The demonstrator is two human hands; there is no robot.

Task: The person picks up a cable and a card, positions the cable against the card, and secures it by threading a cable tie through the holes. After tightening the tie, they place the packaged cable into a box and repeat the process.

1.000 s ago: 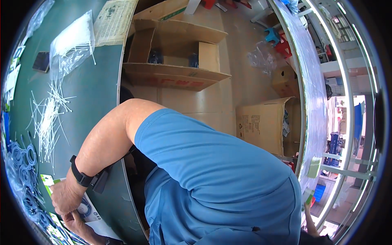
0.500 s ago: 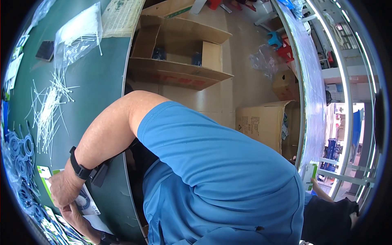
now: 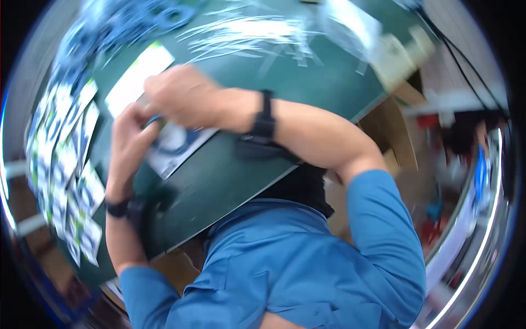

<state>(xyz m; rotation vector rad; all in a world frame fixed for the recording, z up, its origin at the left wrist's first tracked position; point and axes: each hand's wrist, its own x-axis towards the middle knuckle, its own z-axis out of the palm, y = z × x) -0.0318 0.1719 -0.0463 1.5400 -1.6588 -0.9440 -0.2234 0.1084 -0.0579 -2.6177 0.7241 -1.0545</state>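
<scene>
My two hands meet over a white card [image 3: 167, 164] that bears a coiled blue-grey cable [image 3: 174, 141]. My left hand [image 3: 129, 140] is closed at the card's left edge, with the thumb and fingers pressed together on it. Above it my right hand [image 3: 183, 98] is curled shut, its knuckles up and its fingertips hidden. Motion smears both hands, and what the right fingers pinch does not show. Just beyond the hands, a white card with green at its end [image 3: 139, 77] lies on the table.
A dark green table [image 3: 230, 170] carries a pile of thin white cable ties [image 3: 257, 33], and a clear plastic bag [image 3: 353, 24] lies right of them. Coiled blue cables [image 3: 137, 22] are heaped far left. Several carded cables [image 3: 66, 148] overlap along the left edge. A cardboard box [image 3: 397, 129] stands off to the right.
The view has swung round to the left, so both hands and the left forearm now show fully. Both hands stay together at the card with the coiled cable.
</scene>
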